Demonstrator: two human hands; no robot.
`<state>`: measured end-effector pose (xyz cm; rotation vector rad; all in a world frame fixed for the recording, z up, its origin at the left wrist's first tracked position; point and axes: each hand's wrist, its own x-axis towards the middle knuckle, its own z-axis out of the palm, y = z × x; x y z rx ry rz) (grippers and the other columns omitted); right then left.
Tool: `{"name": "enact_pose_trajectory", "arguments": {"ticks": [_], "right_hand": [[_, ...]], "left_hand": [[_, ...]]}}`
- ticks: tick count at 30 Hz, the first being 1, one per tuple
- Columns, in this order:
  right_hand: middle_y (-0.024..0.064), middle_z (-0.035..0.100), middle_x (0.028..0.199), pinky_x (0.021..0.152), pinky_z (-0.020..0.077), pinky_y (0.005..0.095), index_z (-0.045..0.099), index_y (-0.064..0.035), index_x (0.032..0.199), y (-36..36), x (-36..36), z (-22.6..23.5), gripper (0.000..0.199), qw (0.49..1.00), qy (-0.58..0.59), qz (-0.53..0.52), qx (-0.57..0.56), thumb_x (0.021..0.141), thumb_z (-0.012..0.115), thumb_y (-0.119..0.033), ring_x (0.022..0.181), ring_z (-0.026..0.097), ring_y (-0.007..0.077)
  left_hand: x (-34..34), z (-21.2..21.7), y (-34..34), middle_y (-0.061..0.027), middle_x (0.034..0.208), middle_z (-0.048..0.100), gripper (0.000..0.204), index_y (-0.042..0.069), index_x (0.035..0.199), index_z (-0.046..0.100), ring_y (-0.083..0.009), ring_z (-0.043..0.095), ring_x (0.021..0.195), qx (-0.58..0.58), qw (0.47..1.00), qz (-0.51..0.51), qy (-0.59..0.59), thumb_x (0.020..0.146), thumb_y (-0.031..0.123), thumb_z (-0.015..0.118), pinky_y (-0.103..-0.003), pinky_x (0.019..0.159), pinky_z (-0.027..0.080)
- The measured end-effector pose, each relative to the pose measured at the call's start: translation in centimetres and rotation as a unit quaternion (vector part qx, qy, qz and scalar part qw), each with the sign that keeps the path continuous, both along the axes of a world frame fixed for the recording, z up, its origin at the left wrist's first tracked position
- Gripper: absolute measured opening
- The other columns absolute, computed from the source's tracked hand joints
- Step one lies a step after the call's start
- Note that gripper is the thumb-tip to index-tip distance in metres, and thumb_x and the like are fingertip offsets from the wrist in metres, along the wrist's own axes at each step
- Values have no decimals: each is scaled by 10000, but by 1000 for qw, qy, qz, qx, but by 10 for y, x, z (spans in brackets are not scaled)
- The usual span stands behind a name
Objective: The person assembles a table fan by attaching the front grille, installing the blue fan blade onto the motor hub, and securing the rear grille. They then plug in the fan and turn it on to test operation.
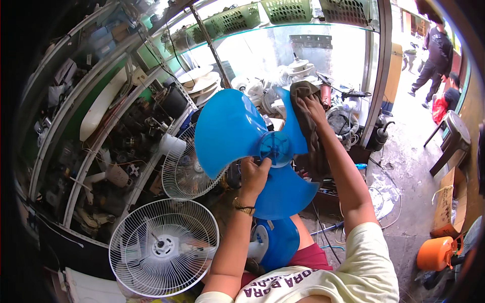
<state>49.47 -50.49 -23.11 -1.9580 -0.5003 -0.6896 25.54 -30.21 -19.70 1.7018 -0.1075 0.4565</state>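
Note:
A blue three-bladed fan blade (227, 131) is held up in front of me. My left hand (254, 175) is closed on it close to the round hub, with the thumb by the hub's edge. My right hand (313, 108) grips a dark brown cloth (316, 156) that is draped over the upper right blade and hangs down beside it. Under the fan blade, a blue and white fan part (283, 242) rests by my lap. Left of my left forearm stands an electric fan with a white wire guard (164, 247) and no blade on its shaft.
Another wire fan guard (187, 171) stands behind the first. Shelves full of parts (116, 156) line the left. Fan motors and tools crowd the bench ahead, including a red power tool (326, 93). To the right are a dark stool (452, 136), a cardboard box (449, 202), an orange container (435, 253) and two people.

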Motion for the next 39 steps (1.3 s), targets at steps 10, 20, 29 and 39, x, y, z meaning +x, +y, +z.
{"name": "enact_pose_trajectory", "arguments": {"ticks": [10,20,29,39], "right_hand": [[191,657,885,772,465,359,647,16,1001,-3,-20,24,320,986,-22,45,159,929,601,-293,847,632,278],[152,671,860,694,514,426,646,0,1090,39,-191,71,425,943,-328,50,-15,669,674,-47,817,634,347],[278,521,1134,1089,203,617,582,31,954,108,-181,-22,350,985,3,116,-127,942,512,-312,1268,374,489],[215,463,1330,1042,114,734,651,-27,1077,138,-184,-9,458,985,-71,68,-139,915,512,-432,1327,275,505]], "left_hand": [[37,-5,38,-137,984,676,331,-24,1103,624,-257,654,837,154,985,2,-72,785,72,622,-342,770,504],[31,7,51,-155,1419,448,795,39,1403,413,-328,466,1262,-429,844,-321,-13,879,626,523,-443,1041,396],[21,-63,21,-131,1407,474,631,17,1416,386,-266,465,1279,-377,917,-129,1,1003,494,393,-411,1105,335],[37,-54,40,-119,1310,539,497,25,1340,463,-232,508,1210,-375,903,-196,-70,1022,405,419,-370,1057,378]]}}
